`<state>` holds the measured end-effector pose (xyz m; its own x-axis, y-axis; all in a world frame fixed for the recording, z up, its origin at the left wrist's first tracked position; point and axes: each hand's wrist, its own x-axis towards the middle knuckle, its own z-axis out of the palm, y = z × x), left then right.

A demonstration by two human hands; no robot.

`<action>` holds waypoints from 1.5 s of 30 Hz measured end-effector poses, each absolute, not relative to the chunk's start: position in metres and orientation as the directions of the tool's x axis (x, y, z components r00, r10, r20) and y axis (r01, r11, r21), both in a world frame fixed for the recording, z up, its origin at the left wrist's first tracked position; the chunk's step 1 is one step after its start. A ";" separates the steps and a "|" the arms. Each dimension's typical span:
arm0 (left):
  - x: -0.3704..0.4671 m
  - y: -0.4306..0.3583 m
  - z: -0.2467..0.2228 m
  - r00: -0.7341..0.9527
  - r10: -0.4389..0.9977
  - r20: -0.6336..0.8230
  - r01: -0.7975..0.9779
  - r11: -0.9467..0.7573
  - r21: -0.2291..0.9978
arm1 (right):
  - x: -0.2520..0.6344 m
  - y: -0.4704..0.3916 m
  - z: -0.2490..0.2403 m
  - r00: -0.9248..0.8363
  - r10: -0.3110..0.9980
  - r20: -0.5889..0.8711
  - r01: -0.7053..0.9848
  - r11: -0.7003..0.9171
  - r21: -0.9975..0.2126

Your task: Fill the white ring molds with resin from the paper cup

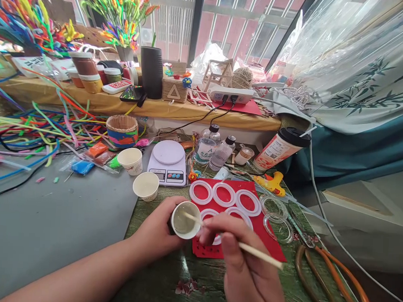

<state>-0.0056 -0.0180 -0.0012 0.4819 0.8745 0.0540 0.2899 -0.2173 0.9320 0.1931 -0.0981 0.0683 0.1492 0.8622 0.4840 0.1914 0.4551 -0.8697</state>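
My left hand (pixel 164 227) is wrapped round a white paper cup (pixel 176 229) that has a clear, slightly greyish liquid in it. In my right hand (pixel 244 254) is a thin wooden stick (pixel 260 255), pinched between the fingers, its far end dipping into the liquid. Behind and below the cup lies a red sheet (pixel 263 232) bearing several white ring-shaped moulds (pixel 248 203), some partly hidden by my right hand. Two more paper cups (pixel 145 186) stand left of the held one, close to a white kitchen scale (pixel 168 161).
Two bottles (pixel 222 152) with black caps stand beyond the red sheet. A yellow glue gun (pixel 273 183), clear rings (pixel 280 227) and orange-handled scissors (pixel 344 275) lie to the right. A tilted drink cup (pixel 278 149) is near the curtain. Pipe cleaners (pixel 40 127) cover the far left.
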 end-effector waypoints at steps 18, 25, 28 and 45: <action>-0.006 -0.018 0.001 0.500 0.864 0.056 0.309 -0.239 0.921 | 0.193 -0.100 0.073 0.171 0.882 0.440 0.153 0.417 -0.896; -0.006 -0.018 0.003 0.505 0.861 0.055 0.297 -0.233 0.926 | 0.193 -0.101 0.076 0.193 0.875 0.443 0.175 0.414 -0.893; -0.006 -0.018 0.003 0.499 0.865 0.051 0.294 -0.224 0.929 | 0.195 -0.100 0.075 0.133 0.885 0.446 0.179 0.421 -0.889; -0.006 -0.018 0.003 0.486 0.872 0.057 0.305 -0.231 0.924 | 0.196 -0.100 0.077 0.136 0.887 0.442 0.172 0.418 -0.892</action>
<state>-0.0058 -0.0179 0.0029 0.4863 0.8719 0.0572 0.3046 -0.2305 0.9242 0.1962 -0.0999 0.0772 0.1361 0.8868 0.4417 0.1720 0.4179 -0.8920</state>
